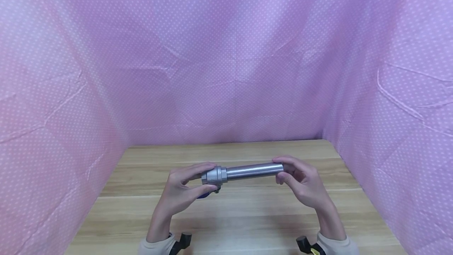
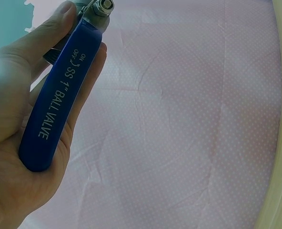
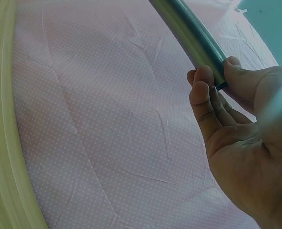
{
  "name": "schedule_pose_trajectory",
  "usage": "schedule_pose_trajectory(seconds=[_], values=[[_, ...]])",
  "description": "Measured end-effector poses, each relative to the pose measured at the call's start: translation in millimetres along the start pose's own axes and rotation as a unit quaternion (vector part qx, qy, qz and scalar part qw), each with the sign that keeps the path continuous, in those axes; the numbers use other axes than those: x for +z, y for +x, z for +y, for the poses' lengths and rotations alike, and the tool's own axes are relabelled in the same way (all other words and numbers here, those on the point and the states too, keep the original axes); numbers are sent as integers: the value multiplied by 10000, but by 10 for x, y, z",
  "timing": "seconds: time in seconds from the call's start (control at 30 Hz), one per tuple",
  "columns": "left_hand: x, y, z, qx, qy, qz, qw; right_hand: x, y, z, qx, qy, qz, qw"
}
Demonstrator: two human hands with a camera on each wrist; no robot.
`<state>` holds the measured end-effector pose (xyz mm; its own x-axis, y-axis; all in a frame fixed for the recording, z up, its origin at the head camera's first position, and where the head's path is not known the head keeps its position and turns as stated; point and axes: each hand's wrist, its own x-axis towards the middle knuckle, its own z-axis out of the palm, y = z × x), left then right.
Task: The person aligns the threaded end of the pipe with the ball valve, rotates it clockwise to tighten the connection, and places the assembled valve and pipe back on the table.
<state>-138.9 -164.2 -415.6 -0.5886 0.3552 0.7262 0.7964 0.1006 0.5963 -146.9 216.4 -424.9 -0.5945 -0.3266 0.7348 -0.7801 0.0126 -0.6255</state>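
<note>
A silver ball valve (image 1: 214,175) is joined end to end with a straight metal pipe (image 1: 253,171), the pair lying nearly level across the head view. My left hand (image 1: 180,188) grips the valve body between thumb and fingers. Along that palm runs the valve's blue lever handle (image 2: 60,95), lettered "SS 1" BALL VALVE" with ON/OFF marks; a nut (image 2: 103,6) shows at its top. At the pipe's free right end, my right hand (image 1: 304,180) pinches it with thumb and fingertips. The right wrist view shows the pipe (image 3: 191,36) ending between those fingers.
Beneath the hands is a wood-grain table (image 1: 240,215). Pink polka-dot cloth (image 1: 233,70) hangs at the back and along both sides. Black wrist mounts (image 1: 185,240) stick out near the cuffs at the bottom of the head view.
</note>
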Motion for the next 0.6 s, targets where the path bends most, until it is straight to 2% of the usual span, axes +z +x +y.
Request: schedule_pose_trajectory(seconds=[0.3, 0.6], values=[[-5, 5, 6, 31, 10, 3, 10000, 0, 1, -28, 200, 107, 16, 9997], [-9, 5, 13, -9, -7, 5, 10000, 7, 10, -26, 161, 248, -17, 9996]])
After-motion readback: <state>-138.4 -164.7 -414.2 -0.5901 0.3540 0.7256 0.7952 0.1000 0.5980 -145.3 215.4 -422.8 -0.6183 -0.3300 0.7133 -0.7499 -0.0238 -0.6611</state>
